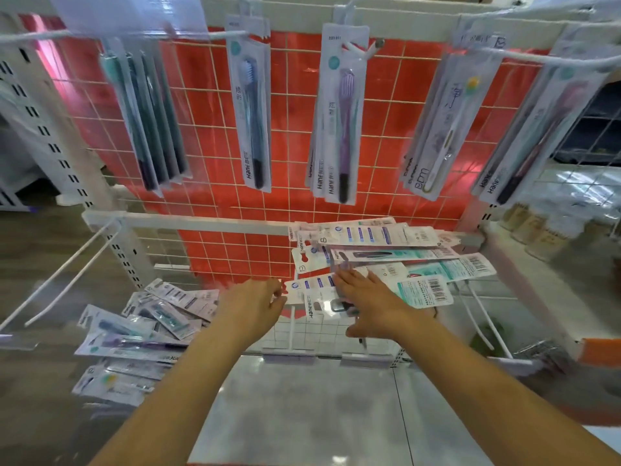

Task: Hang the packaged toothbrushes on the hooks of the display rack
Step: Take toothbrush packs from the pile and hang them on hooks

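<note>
A white wire display rack (235,129) backed in red fills the view, with packaged toothbrushes hanging in a row along its top hooks from 10 o'clock to 2 o'clock, the middle pack (339,112) near 12. Below them a white crossbar (201,223) marks the edge of the lower tier, and two bare hooks (67,274) jut out at 9 o'clock with open room around them; another bare hook (480,314) points out at 3 o'clock. A heap of packs (386,250) lies across the lower hooks at 1 o'clock, and a second pile (141,327) lies at 8 o'clock. The right hand (369,301) lies flat on the heap, its fingers (346,277) straight and spread over one pack (319,290). The left hand (252,304) is just beside that pack's left end, its fingers (277,294) lightly curled at the edge; whether they pinch it I cannot tell.
</note>
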Demonstrator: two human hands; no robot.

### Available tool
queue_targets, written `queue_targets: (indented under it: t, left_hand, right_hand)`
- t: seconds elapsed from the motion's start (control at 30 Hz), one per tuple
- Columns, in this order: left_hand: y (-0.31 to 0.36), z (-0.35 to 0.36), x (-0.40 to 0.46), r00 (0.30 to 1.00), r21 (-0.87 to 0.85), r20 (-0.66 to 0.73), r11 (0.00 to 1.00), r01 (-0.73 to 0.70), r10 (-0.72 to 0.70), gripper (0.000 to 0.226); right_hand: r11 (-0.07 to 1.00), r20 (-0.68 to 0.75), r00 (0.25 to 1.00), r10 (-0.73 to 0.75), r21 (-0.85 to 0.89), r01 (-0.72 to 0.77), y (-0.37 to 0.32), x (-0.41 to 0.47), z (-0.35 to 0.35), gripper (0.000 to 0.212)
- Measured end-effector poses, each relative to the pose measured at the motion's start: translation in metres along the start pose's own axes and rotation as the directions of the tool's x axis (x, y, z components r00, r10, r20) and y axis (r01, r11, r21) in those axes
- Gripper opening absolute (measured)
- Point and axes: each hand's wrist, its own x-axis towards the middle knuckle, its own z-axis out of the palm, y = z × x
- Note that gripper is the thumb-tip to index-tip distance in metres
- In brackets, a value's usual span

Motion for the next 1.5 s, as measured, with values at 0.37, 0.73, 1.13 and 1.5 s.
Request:
queue_targets:
  t: [0.37, 0.73, 1.13, 1.5]
  left_hand:
    - [-0.005, 0.011, -0.008, 0.993, -0.149, -0.061, 0.984, 0.095, -0.105, 0.028]
    - [-0.003, 0.008, -0.012, 0.988, -0.169, -0.100, 0.981, 0.101, -0.118, 0.027]
    - [-0.003, 0.000, -0.014, 0.977, -0.200, -0.134, 0.970, 0.137, -0.166, 0.029]
    - [0.014, -0.009, -0.012, 0.974, -0.590, -0.102, 0.801, 0.105, -0.203, 0.061]
  right_hand:
    - [0.995, -0.220, 0.975, 0.037, -0.082, -0.056, -0.010, 0.006, 0.025, 0.077]
    - [0.995, -0.325, 0.944, 0.055, -0.056, -0.077, -0.020, -0.005, 0.025, 0.062]
    - [0.988, -0.322, 0.947, -0.007, -0.149, -0.043, -0.034, -0.016, 0.010, 0.075]
    - [0.980, -0.523, 0.844, 0.118, 0.198, -0.015, -0.037, -0.025, -0.029, 0.066]
